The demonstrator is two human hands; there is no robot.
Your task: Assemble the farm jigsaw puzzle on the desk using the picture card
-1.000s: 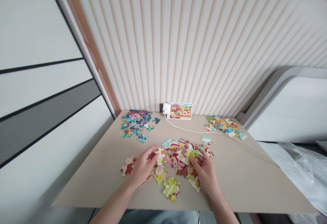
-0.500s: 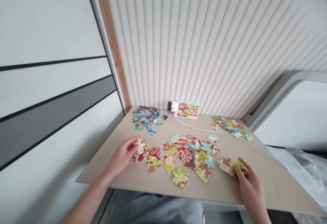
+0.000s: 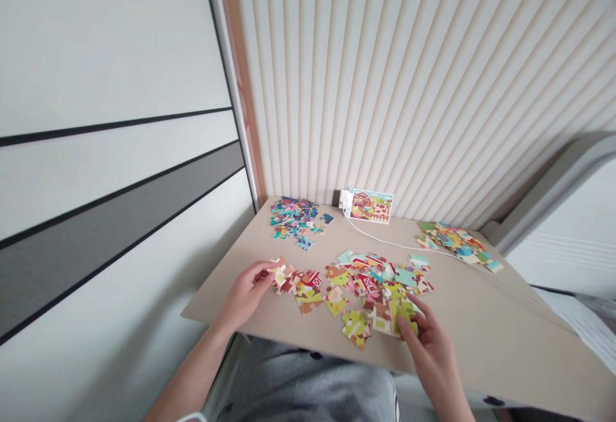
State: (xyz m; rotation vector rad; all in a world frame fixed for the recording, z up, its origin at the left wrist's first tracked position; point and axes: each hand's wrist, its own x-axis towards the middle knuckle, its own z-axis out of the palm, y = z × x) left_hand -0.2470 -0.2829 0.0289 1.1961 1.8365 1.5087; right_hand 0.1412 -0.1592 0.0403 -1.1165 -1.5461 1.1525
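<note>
Both hands are working low over the table [image 3: 486, 326], spaced apart, with loose jigsaw pieces lying between them.

Left hand [image 3: 244, 294]: fingers are pinching a brown-and-white piece [image 3: 280, 274] at its left edge, just beside the red barn piece [image 3: 312, 279]. Whether it is touching the pieces next to it, cannot tell.

Right hand [image 3: 432, 342]: fingers are gripping the green end of a strip [image 3: 382, 317], seemingly two joined pieces; thumb is pressing on top, other fingers curling around the far side. The brown-and-white end is pointing away from the fingers, leftward, toward the left hand.

Key relation: the strip's long axis is running roughly side to side, parallel to the near table edge. The main farm heap [image 3: 368, 282] is lying beyond the strip and leftward of the right fingers; the right hand is the nearer one. The strip is overlapping the heap's near right margin in view; contact cannot be confirmed. The green fence piece [image 3: 355, 327] is lying just left of the strip's free end.

Surroundings: a farm picture card [image 3: 370, 206] is leaning at the back beside a white plug [image 3: 343, 199]. A blue pile [image 3: 293, 217] is sitting back left, an orange-and-yellow pile [image 3: 455, 239] back right.
</note>
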